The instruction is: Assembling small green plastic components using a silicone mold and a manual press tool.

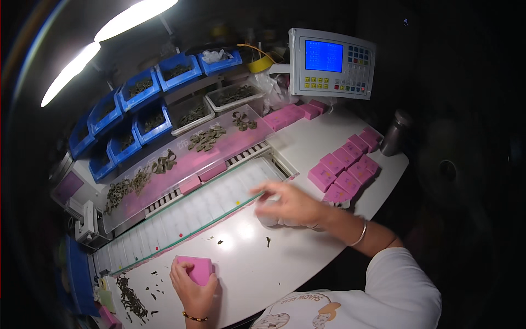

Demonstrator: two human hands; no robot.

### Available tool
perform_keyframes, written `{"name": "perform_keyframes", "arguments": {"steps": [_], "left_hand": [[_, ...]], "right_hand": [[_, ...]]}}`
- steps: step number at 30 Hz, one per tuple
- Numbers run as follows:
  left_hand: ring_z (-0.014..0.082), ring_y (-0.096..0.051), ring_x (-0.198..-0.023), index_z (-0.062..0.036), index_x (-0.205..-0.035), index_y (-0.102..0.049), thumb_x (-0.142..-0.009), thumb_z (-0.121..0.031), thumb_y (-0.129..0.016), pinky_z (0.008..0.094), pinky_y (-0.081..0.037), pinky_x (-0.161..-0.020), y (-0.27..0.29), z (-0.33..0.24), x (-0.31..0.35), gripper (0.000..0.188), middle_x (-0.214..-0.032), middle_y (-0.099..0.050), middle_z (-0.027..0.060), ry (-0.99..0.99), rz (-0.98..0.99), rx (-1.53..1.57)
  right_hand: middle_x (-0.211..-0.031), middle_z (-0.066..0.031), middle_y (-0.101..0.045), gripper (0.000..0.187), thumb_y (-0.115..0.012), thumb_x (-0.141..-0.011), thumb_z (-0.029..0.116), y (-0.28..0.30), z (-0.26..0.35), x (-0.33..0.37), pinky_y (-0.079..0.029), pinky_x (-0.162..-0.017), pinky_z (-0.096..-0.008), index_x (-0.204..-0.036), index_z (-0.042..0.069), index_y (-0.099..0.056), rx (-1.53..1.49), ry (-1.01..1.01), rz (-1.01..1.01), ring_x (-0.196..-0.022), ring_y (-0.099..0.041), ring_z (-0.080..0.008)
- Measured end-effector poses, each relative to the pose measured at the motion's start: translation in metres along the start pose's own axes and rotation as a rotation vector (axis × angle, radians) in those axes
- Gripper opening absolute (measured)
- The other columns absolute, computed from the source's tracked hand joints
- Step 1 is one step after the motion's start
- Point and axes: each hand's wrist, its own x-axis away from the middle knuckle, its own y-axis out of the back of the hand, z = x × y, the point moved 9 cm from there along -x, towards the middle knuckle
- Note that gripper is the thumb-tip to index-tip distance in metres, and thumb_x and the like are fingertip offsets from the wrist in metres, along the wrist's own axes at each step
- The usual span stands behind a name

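At the near left of the white table, my left hand (193, 290) is closed around a pink block (198, 270), thumb on one side and fingers on the other. My right hand (287, 204) is over the middle of the table, by the green-edged glass strip (208, 219). Motion smears its fingers, so whether they hold anything does not show. Dark slivers (131, 299) lie in a heap left of my left hand. A few more dark scraps (268, 242) are scattered between my hands.
Pink blocks (345, 164) are grouped at the right, near a dark bottle (395, 133). Behind the glass strip, a clear shelf (178, 140) bears dark ring-like pieces. Blue bins (178, 71) line the back. A control panel (331, 63) with a blue screen stands at the far right.
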Motion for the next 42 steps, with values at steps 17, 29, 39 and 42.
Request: {"name": "perform_keyframes", "arguments": {"steps": [17, 29, 39, 42], "left_hand": [[0.0474, -0.023, -0.141, -0.0029, -0.144, -0.039, -0.084, -0.029, -0.071, 0.0571, -0.016, -0.115, -0.012, -0.006, 0.019, 0.073, -0.156, -0.020, 0.0312, -0.155, 0.035, -0.372], [0.0468, -0.025, -0.139, -0.0027, -0.143, -0.040, -0.083, -0.030, -0.071, 0.0569, -0.018, -0.114, -0.012, -0.009, 0.019, 0.073, -0.156, -0.020, 0.0311, -0.153, 0.057, -0.346], [0.0396, -0.041, -0.119, -0.0121, -0.129, -0.052, -0.067, -0.030, -0.077, 0.0507, -0.032, -0.106, 0.017, 0.006, 0.009, 0.069, -0.129, -0.047, 0.0200, -0.046, 0.058, -0.223], [0.0389, -0.041, -0.119, -0.0107, -0.128, -0.053, -0.067, -0.032, -0.077, 0.0511, -0.032, -0.105, 0.025, 0.010, -0.002, 0.069, -0.130, -0.047, 0.0187, -0.069, 0.027, -0.214]], "right_hand": [[-0.153, -0.0148, -0.035, 0.027, -0.060, -0.077, -0.009, 0.296, 0.063, -0.003, -0.038, -0.109, -0.0488, -0.099, 0.005, -0.052, 1.526, 0.341, -1.093, -0.130, -0.043, -0.0414], [-0.154, -0.0166, -0.031, 0.023, -0.064, -0.077, -0.005, 0.298, 0.065, -0.014, -0.051, -0.099, -0.0454, -0.100, -0.001, -0.063, 1.761, 0.138, -1.016, -0.124, -0.051, -0.0395], [-0.154, -0.0160, -0.032, 0.038, -0.055, -0.081, -0.008, 0.294, 0.065, -0.012, -0.044, -0.106, -0.0454, -0.117, 0.001, -0.064, 1.717, 0.306, -0.959, -0.131, -0.043, -0.0421], [-0.154, -0.0151, -0.032, 0.017, -0.053, -0.086, -0.006, 0.308, 0.066, -0.004, -0.044, -0.105, -0.0481, -0.100, -0.002, -0.063, 1.742, 0.277, -0.972, -0.134, -0.042, -0.0413]]}}
